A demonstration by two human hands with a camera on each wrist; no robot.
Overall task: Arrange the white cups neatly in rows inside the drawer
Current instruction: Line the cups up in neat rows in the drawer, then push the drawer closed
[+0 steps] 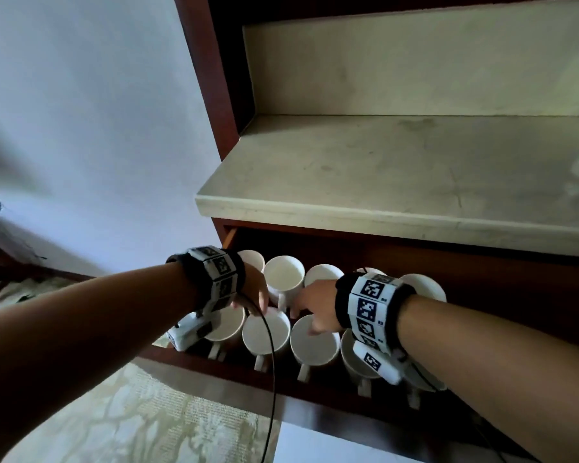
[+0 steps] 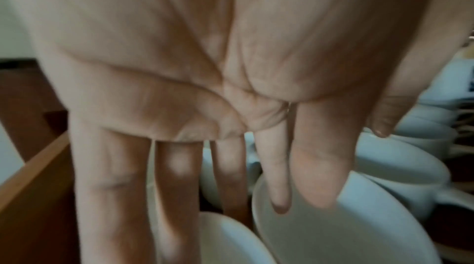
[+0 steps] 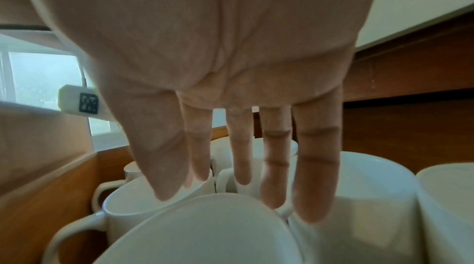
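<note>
Several white cups stand upright in two rows inside the open wooden drawer (image 1: 234, 375), their handles toward the front. My left hand (image 1: 256, 295) hovers over the front-row cup (image 1: 266, 332). Its fingers are straight, and the thumb and index finger dip at that cup's (image 2: 333, 232) rim in the left wrist view. My right hand (image 1: 310, 315) reaches leftward over the neighbouring front cup (image 1: 315, 344). Its straight fingers (image 3: 315, 177) hang just above the cup rims (image 3: 205, 228) and hold nothing. A back-row cup (image 1: 283, 272) stands between the two hands.
A pale stone counter (image 1: 381, 182) overhangs the drawer's back part. The drawer's wooden side wall (image 2: 33, 167) is close on the left. A black cable (image 1: 273, 362) hangs from my left wrist across the cups. Patterned floor (image 1: 131, 412) lies below.
</note>
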